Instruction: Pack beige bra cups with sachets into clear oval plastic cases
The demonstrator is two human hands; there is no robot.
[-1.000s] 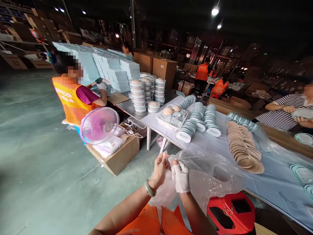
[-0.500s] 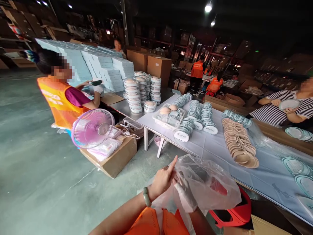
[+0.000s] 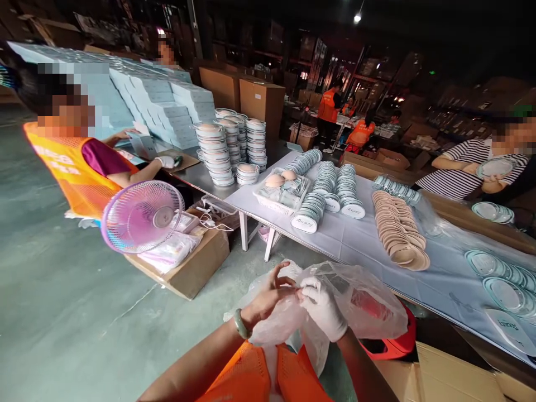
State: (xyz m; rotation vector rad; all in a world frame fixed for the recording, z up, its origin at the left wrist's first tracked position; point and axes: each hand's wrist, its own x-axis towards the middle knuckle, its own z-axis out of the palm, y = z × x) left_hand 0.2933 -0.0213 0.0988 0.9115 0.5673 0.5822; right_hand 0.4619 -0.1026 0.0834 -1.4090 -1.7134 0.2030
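Pinching again — the left hand (image 3: 268, 296), flat and open half a second ago, has curled its fingertips onto the clear plastic bag (image 3: 355, 304), meeting the white-gloved right hand (image 3: 322, 307), which grips the same film at lap height. Beyond, the table (image 3: 360, 245) shows closer — the view has swung left.

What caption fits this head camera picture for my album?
Left hand and gloved right hand pinch a clear plastic bag beside a table of stacked discs.
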